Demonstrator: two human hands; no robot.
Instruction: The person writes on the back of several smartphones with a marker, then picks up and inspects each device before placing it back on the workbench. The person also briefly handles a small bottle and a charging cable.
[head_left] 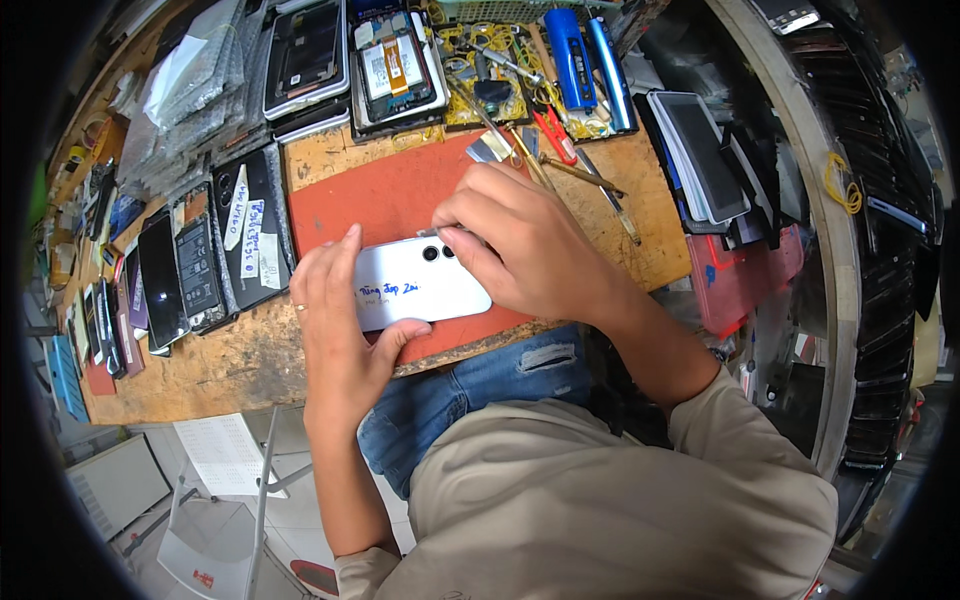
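- Head view: a white phone (440, 276) with blue handwriting and dark round lenses (431, 254) lies back side up over a red mat (365, 190) at the near edge of the wooden table (660, 205).
- Of the two hands, the left hand (338, 318) grips the phone's left end, fingers on the far side, thumb along the near side.
- The right hand (517, 228) bends its fingers close to the thumb at the phone's far edge, beside the lenses; whether it pinches anything small, I cannot tell.
- Left on the table, a black panel (262, 185) with white labels lies beside a phone with its battery exposed (200, 262).
- Far, just beyond the mat, is a red-handled tool (555, 136); farther stands a blue cylinder (570, 62).
- Right, flat tablets (705, 160) are stacked.
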